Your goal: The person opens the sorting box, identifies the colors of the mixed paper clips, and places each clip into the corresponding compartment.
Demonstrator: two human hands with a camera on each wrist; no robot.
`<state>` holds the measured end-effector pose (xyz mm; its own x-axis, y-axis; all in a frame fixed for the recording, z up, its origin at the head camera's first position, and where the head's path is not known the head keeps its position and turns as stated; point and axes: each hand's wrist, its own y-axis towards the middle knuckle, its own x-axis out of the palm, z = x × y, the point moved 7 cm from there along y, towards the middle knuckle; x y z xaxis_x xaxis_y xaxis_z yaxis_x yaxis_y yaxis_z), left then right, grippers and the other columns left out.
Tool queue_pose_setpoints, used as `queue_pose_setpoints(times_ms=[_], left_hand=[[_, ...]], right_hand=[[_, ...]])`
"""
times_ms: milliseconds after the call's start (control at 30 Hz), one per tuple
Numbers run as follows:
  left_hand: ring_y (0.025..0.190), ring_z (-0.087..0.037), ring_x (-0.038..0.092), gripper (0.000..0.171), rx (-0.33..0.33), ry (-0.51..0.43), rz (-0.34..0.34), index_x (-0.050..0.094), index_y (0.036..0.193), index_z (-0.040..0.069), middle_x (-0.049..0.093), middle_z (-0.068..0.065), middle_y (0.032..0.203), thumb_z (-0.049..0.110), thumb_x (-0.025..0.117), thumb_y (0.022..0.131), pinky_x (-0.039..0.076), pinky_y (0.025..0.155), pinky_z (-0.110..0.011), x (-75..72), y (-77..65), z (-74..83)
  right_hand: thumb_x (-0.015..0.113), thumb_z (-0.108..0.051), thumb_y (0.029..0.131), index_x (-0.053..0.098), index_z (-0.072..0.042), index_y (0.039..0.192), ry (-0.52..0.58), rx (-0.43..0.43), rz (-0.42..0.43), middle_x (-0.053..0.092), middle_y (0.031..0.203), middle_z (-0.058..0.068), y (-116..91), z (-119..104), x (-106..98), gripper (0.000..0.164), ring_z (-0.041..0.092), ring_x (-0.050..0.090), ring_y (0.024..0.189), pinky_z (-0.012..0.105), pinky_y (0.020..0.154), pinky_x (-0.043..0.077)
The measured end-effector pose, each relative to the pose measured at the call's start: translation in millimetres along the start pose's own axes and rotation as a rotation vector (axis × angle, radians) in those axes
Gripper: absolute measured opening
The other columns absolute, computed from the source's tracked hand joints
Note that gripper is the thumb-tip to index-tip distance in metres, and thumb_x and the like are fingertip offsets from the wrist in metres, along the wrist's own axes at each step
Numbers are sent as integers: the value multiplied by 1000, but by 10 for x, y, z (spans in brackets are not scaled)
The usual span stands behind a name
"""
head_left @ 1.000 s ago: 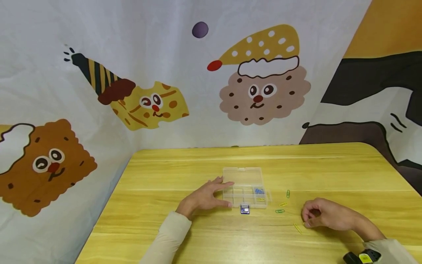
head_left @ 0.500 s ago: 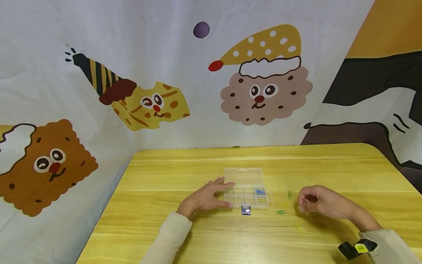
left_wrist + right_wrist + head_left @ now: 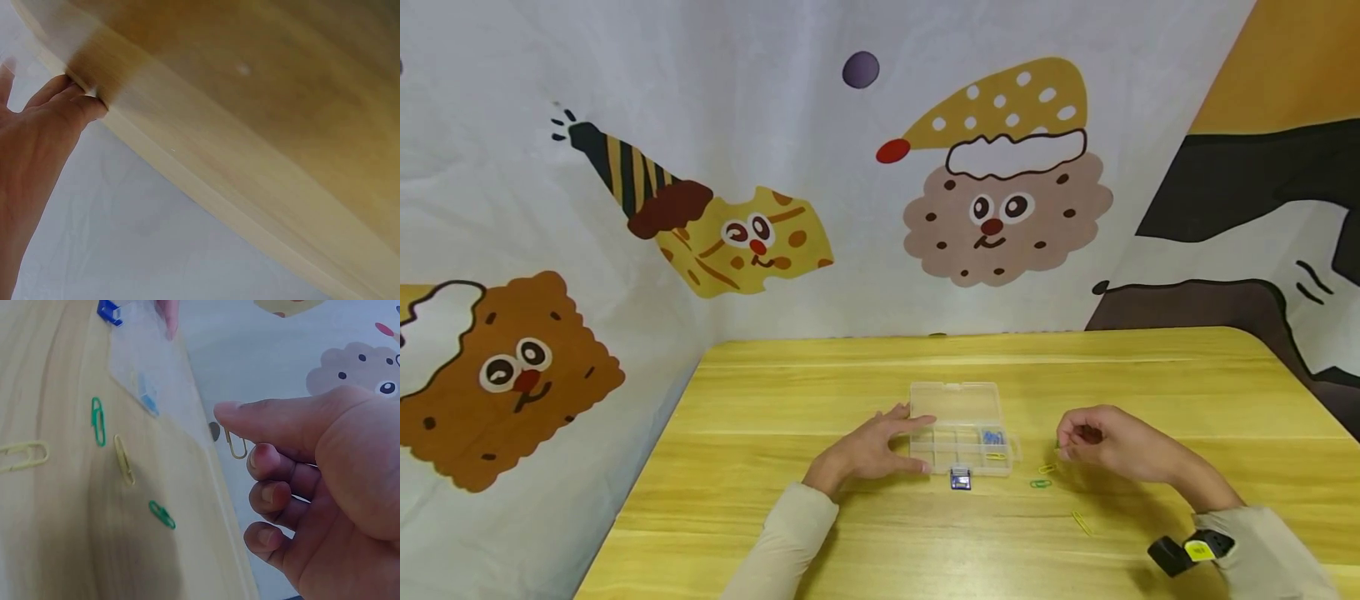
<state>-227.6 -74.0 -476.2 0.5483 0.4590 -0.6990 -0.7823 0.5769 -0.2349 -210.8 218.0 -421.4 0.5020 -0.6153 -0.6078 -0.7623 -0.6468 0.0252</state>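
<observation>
One yellow paper clip (image 3: 236, 445) is pinched between the thumb and fingertips of the right hand (image 3: 1112, 442), which is off the table to the right of the clear compartment box (image 3: 943, 457). The other fingers of that hand are curled in towards the palm. At the box's left side, the left hand (image 3: 868, 448) has its fingers spread apart and grips nothing: the thumb lies by the near left corner, and the index finger reaches over the left compartments.

The box's transparent lid (image 3: 955, 404) is raised along its far edge. Inside, the far right compartment holds a small pile of blue pieces (image 3: 992, 437), too small to name exactly, and the near right one holds something yellow and thin (image 3: 996, 457). A small blue object (image 3: 960, 479) sits just beside the box's near edge.

Four more paper clips lie to the right of the box: a green clip (image 3: 99, 422) nearest to it, a yellow clip (image 3: 125, 460) just beyond, a second green clip (image 3: 162, 514) by the right hand, and a second yellow clip (image 3: 1081, 523) closer to the person. All rest on the wooden table (image 3: 805, 375) under the box.
</observation>
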Motion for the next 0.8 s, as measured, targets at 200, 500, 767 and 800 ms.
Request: queue_pose_setpoints(times_ms=[200,500,767,800], left_hand=[[154,-21,8,71,8,-10,1,40,151,36,18,-9,165,49,71,89,5,124,-48,-6,-5,6],[154,-23,9,72,14,-19,2,41,151,34,18,-9,165,50,71,88,5,124,-49,-6,-5,6],[154,-22,9,72,13,-3,2,41,151,35,18,-9,165,50,71,88,6,124,-49,-16,-11,15],[154,-22,9,72,13,-4,2,40,151,35,18,-9,165,50,71,88,6,124,-49,-16,-11,16]], right_hand=[[64,1,93,64,-13,90,-19,-27,24,59,78,-6,89,-99,-14,15,3,46,66,25,52,40],[68,-6,93,64,-10,90,-4,32,7,50,74,-4,292,-206,79,6,5,45,65,24,51,37],[68,-3,91,62,-10,88,6,18,-6,45,72,-5,444,-290,185,10,5,45,67,24,54,39],[68,-2,91,63,-10,88,13,13,-8,45,71,-5,457,-297,198,10,5,46,67,24,54,39]])
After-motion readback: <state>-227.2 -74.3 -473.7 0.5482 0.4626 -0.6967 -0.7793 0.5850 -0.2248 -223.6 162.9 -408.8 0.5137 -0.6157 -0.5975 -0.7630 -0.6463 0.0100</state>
